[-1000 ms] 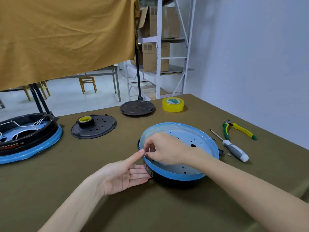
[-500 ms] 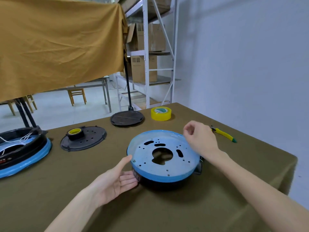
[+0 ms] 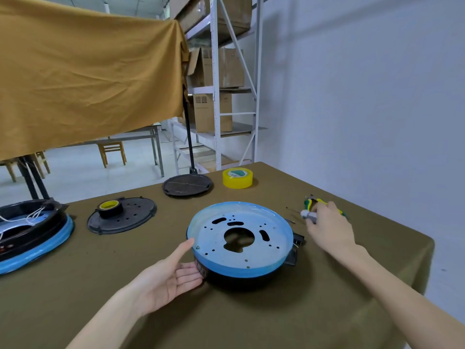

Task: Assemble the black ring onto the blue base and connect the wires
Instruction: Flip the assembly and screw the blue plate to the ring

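Gripping screwdriver (image 3: 310,215), right hand (image 3: 327,226)

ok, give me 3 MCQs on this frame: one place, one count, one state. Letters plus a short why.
1. Where is the big yellow tape roll?
A. at the table's far edge
B. inside the blue base
C. under the left hand

2. How many tape rolls show?
A. one
B. two
C. four

3. What is the right hand doing?
A. lying flat on the table
B. gripping the screwdriver handle
C. pressing the blue base

Key:
1 A: it sits at the far edge, right of the round stand foot.
2 B: the big one, plus a small roll on the black plate.
3 B: its fingers curl round the grey handle, beside the pliers. The left hand lies open against the blue base.
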A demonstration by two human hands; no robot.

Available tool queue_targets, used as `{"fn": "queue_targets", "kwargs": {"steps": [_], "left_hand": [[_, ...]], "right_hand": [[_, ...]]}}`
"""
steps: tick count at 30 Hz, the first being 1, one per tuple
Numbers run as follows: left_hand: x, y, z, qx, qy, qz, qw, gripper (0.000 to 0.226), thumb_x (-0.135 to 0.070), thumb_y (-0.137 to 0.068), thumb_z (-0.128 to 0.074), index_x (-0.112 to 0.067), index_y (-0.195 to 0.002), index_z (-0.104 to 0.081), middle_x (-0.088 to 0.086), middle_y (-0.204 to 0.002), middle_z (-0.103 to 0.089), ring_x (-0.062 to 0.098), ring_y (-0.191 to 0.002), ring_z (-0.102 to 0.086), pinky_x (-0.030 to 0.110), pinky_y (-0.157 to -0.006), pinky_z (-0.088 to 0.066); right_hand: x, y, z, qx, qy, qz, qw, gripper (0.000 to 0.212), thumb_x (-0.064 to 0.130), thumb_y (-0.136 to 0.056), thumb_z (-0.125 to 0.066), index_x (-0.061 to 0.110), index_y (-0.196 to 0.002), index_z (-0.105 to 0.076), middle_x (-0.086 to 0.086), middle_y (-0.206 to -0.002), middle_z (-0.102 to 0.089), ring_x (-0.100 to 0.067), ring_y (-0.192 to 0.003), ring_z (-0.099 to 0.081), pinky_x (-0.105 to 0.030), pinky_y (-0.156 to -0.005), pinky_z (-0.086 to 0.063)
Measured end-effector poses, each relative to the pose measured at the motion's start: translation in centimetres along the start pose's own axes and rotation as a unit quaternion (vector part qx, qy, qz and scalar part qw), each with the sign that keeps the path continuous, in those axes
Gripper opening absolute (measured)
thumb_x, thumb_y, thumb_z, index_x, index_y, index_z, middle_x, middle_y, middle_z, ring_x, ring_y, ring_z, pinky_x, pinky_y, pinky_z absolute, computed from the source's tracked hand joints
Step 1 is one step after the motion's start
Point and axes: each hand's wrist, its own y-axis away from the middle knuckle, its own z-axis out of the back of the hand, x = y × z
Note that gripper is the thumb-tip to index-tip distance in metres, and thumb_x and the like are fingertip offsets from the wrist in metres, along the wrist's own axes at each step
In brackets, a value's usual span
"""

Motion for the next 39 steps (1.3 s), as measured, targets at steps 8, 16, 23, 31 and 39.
{"fn": "queue_targets", "kwargs": {"steps": [8, 16, 23, 31, 39], "left_hand": [[-0.2, 0.0, 0.3, 0.015, 0.001, 0.012, 1.000, 0.089, -0.046, -0.065, -0.090, 0.012, -0.124, -0.058, 0.027, -0.114, -0.074, 0.033, -0.104, -0.076, 0.039, -0.077, -0.066], [-0.4, -0.4, 0.7, 0.028, 0.004, 0.030, 0.999, 0.113, -0.045, -0.039, -0.106, 0.011, -0.125, -0.059, 0.028, -0.116, -0.073, 0.035, -0.106, -0.075, 0.040, -0.077, -0.066], [-0.6, -0.6, 1.0, 0.048, -0.005, 0.041, 0.998, 0.115, -0.045, -0.036, -0.107, 0.010, -0.126, -0.060, 0.028, -0.116, -0.074, 0.035, -0.106, -0.075, 0.040, -0.079, -0.065], [-0.9, -0.5, 1.3, 0.065, -0.005, 0.045, 0.997, 0.110, -0.046, -0.044, -0.105, 0.010, -0.127, -0.061, 0.027, -0.116, -0.074, 0.035, -0.107, -0.075, 0.038, -0.082, -0.065], [-0.8, -0.5, 1.4, 0.071, -0.006, 0.044, 0.997, 0.105, -0.048, -0.052, -0.102, 0.010, -0.128, -0.060, 0.027, -0.120, -0.072, 0.034, -0.112, -0.073, 0.037, -0.082, -0.064]], "right_hand": [[7.7, 0.2, 6.3, -0.088, -0.519, 0.008, 0.850, 0.022, 0.034, -0.080, -0.087, 0.025, -0.092, -0.071, 0.010, -0.077, -0.071, -0.006, -0.064, -0.060, -0.015, -0.060, -0.049], [16.3, 0.9, 4.3, 0.092, -0.673, 0.069, 0.731, 0.018, 0.025, -0.098, -0.071, 0.008, -0.104, -0.070, -0.024, -0.101, -0.072, -0.030, -0.081, -0.078, -0.030, -0.065, -0.063], [19.3, 1.4, 2.6, 0.114, -0.654, 0.122, 0.737, 0.018, 0.015, -0.098, -0.070, 0.000, -0.105, -0.063, -0.033, -0.101, -0.066, -0.044, -0.087, -0.072, -0.027, -0.063, -0.062], [19.3, 1.5, 1.7, 0.126, -0.621, 0.161, 0.757, 0.020, 0.017, -0.098, -0.071, 0.004, -0.110, -0.063, -0.020, -0.103, -0.070, -0.028, -0.074, -0.078, -0.027, -0.061, -0.061], [19.0, 1.2, 1.6, 0.136, -0.610, 0.174, 0.761, 0.017, 0.020, -0.098, -0.072, 0.008, -0.105, -0.063, -0.013, -0.097, -0.071, -0.027, -0.074, -0.078, -0.033, -0.063, -0.064]]}}
